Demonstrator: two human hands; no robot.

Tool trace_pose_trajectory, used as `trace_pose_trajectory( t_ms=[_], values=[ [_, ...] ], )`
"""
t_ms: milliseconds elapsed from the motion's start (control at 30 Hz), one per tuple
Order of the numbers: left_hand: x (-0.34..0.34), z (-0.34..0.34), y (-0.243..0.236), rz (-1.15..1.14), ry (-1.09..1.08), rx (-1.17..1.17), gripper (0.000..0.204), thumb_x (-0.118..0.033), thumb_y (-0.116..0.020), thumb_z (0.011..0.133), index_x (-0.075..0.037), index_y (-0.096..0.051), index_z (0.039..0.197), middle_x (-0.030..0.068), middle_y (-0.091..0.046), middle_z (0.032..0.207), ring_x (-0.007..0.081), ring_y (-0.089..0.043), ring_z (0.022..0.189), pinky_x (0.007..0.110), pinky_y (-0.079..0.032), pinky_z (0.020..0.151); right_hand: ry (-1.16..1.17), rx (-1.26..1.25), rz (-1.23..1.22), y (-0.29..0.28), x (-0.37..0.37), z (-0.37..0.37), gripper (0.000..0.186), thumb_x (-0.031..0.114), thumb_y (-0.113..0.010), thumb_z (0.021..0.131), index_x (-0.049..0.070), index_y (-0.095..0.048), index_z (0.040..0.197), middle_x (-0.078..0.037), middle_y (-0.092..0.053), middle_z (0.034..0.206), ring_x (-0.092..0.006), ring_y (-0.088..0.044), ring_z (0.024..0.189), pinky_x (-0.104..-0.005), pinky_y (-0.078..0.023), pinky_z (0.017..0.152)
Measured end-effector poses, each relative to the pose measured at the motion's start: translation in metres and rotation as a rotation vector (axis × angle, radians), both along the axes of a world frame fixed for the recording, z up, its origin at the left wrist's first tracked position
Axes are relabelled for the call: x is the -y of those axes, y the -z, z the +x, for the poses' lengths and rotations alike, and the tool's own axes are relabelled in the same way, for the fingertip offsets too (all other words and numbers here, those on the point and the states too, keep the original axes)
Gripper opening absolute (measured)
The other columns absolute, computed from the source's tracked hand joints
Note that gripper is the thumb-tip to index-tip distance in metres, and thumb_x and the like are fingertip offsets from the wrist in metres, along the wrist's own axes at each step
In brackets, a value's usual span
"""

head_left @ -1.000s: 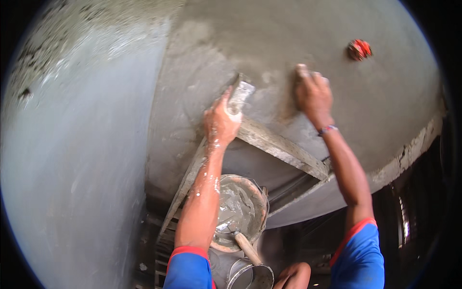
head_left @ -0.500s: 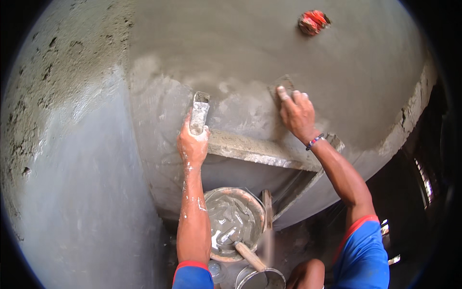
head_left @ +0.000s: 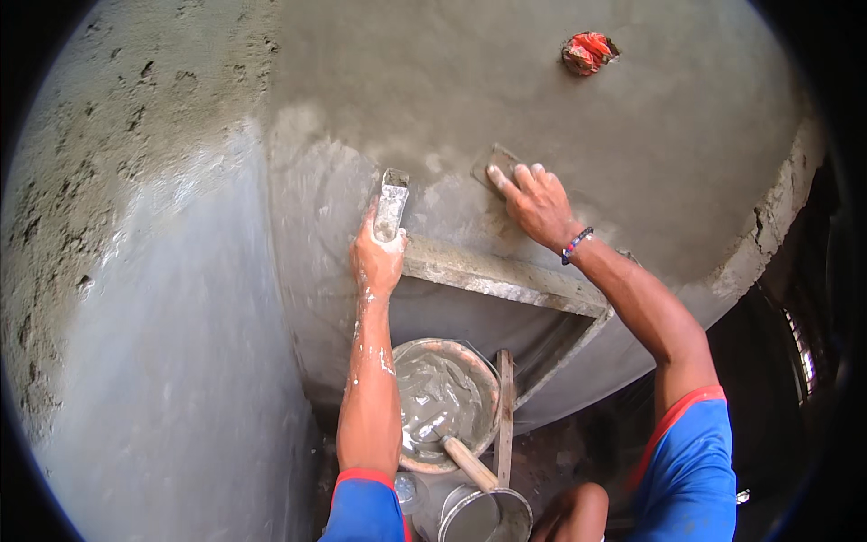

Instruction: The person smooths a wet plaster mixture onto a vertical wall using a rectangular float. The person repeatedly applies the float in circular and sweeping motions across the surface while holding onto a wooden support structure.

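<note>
My left hand (head_left: 377, 260) is closed around a short, cement-smeared rectangular metal bar (head_left: 391, 210) with a hollow end, held against the grey plastered wall (head_left: 406, 99). To its right, my right hand (head_left: 542, 210) presses a thin flat plate (head_left: 497, 158), like a small float, to the plaster; the fingers cover part of it. Smooth damp plaster spreads above that plate, while paler, patchy plaster lies between my hands. Just below them runs a rough concrete ledge (head_left: 506, 275) over a recess.
Below stands a round tub (head_left: 454, 346) of wet cement, a wooden-handled tool (head_left: 470, 463) leaning in it. Beside it are a metal pail (head_left: 522, 510) and an upright wooden stick (head_left: 505, 415). Crumpled red plastic (head_left: 589, 52) plugs a wall hole. A rough concrete edge (head_left: 768, 217) bounds the right.
My right hand and the flat plate have slid left along the plaster, toward my left hand. My left hand keeps its hold on the metal bar. The whole view has shifted slightly.
</note>
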State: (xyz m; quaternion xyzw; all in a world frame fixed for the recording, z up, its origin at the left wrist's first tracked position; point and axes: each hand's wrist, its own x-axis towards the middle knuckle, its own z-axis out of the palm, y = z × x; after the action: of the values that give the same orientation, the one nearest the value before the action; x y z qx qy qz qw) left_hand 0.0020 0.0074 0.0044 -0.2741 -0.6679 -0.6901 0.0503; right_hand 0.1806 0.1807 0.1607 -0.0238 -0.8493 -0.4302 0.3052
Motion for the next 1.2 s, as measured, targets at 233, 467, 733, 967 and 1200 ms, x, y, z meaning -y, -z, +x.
trace_pose_trajectory(
  t_ms=[233, 467, 733, 967, 1200],
  values=[
    [-0.012, 0.019, 0.01, -0.048, 0.008, -0.01, 0.067, -0.018, -0.077, 0.078, -0.016, -0.053, 0.141, 0.02, -0.07, 0.113, 0.0406, -0.067, 0.103, 0.047, -0.053, 0.088, 0.09, -0.087, 0.029, -0.03, -0.007, 0.016, 0.06, 0.012, -0.065, 0.08, 0.021, -0.056, 0.139, -0.005, -0.051, 0.093, -0.0217, -0.052, 0.086, -0.034, -0.045, 0.067],
    [-0.008, -0.004, 0.01, -0.021, -0.055, -0.077, 0.063, -0.034, -0.077, 0.077, -0.006, -0.061, 0.131, 0.0231, -0.071, 0.106, 0.0403, -0.068, 0.099, 0.046, -0.054, 0.086, 0.158, 0.455, -0.016, 0.007, 0.015, 0.029, 0.049, 0.014, -0.059, 0.09, 0.023, -0.058, 0.138, -0.008, -0.059, 0.102, -0.0266, -0.057, 0.094, -0.0393, -0.048, 0.076],
    [-0.022, -0.017, 0.021, 0.013, -0.063, -0.099, 0.04, -0.029, -0.075, 0.081, -0.008, -0.064, 0.113, 0.0233, -0.071, 0.099, 0.0441, -0.067, 0.096, 0.05, -0.053, 0.079, 0.118, 0.998, -1.439, 0.007, 0.161, 0.171, 0.047, 0.04, -0.063, 0.094, 0.004, -0.058, 0.125, -0.018, -0.062, 0.096, -0.0362, -0.062, 0.096, -0.0451, -0.05, 0.082],
    [-0.025, 0.008, 0.019, 0.051, 0.014, -0.063, 0.045, -0.026, -0.075, 0.081, -0.005, -0.063, 0.119, 0.025, -0.07, 0.102, 0.0438, -0.066, 0.098, 0.05, -0.052, 0.08, 0.216, 1.311, -1.731, 0.157, 0.274, 0.262, 0.033, 0.029, -0.062, 0.094, 0.003, -0.059, 0.114, -0.017, -0.068, 0.091, -0.0417, -0.064, 0.079, -0.0503, -0.052, 0.073],
    [0.001, 0.013, 0.003, -0.095, -0.036, -0.011, 0.066, -0.027, -0.075, 0.081, -0.019, -0.052, 0.142, 0.0197, -0.07, 0.114, 0.0415, -0.066, 0.103, 0.047, -0.053, 0.09, 0.283, 1.259, -0.966, 0.282, 0.328, 0.254, 0.024, 0.015, -0.054, 0.088, 0.002, -0.072, 0.098, -0.019, -0.072, 0.095, -0.0365, -0.071, 0.091, -0.0482, -0.056, 0.074]
  ],
)
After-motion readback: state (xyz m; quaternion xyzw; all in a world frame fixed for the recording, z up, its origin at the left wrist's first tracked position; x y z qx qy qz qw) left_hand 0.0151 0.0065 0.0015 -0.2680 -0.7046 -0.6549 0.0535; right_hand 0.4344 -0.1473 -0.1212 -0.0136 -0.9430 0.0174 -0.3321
